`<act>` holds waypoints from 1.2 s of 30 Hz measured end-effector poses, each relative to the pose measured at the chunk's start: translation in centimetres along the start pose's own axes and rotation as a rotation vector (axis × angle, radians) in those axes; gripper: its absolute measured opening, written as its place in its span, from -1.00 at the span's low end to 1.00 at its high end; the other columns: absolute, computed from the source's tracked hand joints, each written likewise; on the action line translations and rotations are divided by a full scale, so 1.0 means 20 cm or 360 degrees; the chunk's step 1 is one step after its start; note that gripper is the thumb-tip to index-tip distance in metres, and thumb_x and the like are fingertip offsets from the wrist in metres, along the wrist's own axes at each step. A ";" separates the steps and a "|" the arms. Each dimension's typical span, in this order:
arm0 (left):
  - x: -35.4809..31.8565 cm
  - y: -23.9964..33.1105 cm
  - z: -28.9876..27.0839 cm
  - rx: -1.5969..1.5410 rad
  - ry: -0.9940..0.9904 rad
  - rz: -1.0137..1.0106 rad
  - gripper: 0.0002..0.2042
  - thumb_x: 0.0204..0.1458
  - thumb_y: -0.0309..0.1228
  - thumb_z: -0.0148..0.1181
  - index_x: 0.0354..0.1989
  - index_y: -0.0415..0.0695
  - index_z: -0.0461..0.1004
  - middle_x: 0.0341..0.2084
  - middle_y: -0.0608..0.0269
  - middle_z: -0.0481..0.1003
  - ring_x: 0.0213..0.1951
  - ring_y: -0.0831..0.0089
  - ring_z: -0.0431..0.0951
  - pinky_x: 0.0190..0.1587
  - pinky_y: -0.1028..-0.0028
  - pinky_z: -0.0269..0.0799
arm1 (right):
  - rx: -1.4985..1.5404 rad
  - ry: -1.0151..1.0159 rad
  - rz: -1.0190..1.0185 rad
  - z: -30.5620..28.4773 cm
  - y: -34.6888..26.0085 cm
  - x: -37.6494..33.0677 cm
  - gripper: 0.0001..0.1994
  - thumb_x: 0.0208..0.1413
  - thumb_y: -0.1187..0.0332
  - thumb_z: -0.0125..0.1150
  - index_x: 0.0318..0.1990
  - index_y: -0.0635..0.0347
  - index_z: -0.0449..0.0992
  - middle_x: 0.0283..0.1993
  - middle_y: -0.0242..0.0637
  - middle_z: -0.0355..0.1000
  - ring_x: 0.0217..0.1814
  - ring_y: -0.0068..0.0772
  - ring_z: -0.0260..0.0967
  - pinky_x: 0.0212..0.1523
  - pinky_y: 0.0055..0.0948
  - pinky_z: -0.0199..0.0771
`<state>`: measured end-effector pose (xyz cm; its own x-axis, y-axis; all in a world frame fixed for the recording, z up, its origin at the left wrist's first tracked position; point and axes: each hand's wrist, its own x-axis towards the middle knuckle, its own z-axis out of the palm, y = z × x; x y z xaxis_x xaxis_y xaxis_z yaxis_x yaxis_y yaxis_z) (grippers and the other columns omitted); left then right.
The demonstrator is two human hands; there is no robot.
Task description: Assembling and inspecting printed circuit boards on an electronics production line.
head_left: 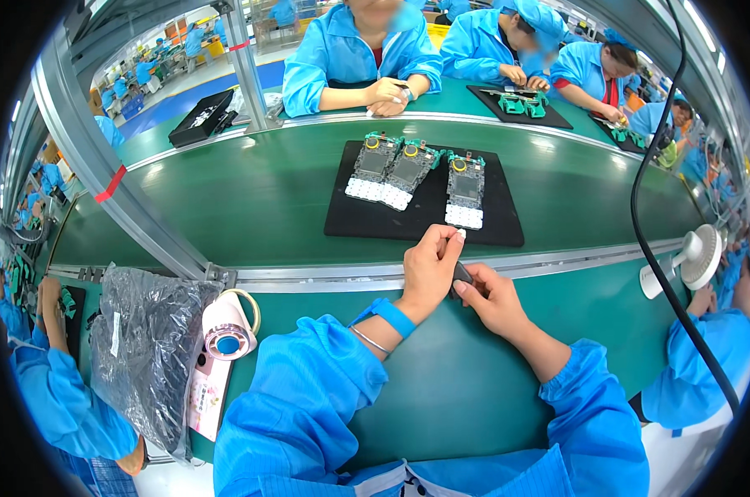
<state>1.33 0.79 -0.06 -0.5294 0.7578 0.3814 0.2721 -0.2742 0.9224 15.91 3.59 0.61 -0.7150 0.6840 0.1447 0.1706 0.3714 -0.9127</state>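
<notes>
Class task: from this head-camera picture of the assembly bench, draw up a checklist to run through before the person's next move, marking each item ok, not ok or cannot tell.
1. Left hand at the near edge of the black tray: ok.
2. Right hand touches a small dark part: ok.
3. Firm grip on that part: cannot tell.
4. Three circuit boards lying on the tray: ok.
5. Hanging black cable apart from both hands: ok.

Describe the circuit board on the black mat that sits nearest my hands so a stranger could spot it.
On the green conveyor belt lies a black mat carrying three circuit boards. The one meant is the rightmost board, just beyond the left hand. It lies apart from the other two boards, which touch.
</notes>
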 end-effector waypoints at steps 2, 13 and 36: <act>0.00 -0.01 0.01 -0.0019 -0.0017 0.0011 -0.85 0.13 -0.40 0.18 -0.34 -0.25 0.45 -0.69 0.45 0.35 -0.59 0.77 0.21 -0.57 0.60 0.16 | 0.0016 0.0025 0.0003 0.00 0.02 0.00 -0.82 0.19 0.42 0.13 -0.10 0.28 0.42 -0.36 -0.44 0.44 -0.42 -0.71 0.32 -0.36 -0.65 0.35; 0.00 -0.01 0.00 -0.0065 -0.0103 -0.0043 -0.85 0.13 -0.41 0.18 -0.35 -0.25 0.45 -0.64 0.41 0.42 -0.55 0.75 0.31 -0.50 0.62 0.27 | 0.0029 0.0087 -0.0071 0.02 0.01 0.00 -0.83 0.16 0.38 0.18 -0.13 0.23 0.47 -0.52 -0.49 0.39 -0.51 -0.75 0.26 -0.47 -0.65 0.28; 0.00 0.01 -0.01 -0.0060 -0.0145 -0.0111 -0.83 0.10 -0.38 0.22 -0.35 -0.24 0.46 -0.64 0.39 0.45 -0.55 0.73 0.34 -0.50 0.60 0.30 | -0.0056 0.0051 -0.0002 0.01 0.00 0.01 -0.86 0.15 0.38 0.19 -0.21 0.24 0.47 -0.49 -0.49 0.40 -0.48 -0.75 0.26 -0.44 -0.65 0.28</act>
<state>1.26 0.61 0.07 -0.4703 0.8260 0.3107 0.2059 -0.2396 0.9488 15.64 3.54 0.65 -0.6932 0.7031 0.1583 0.1940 0.3936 -0.8986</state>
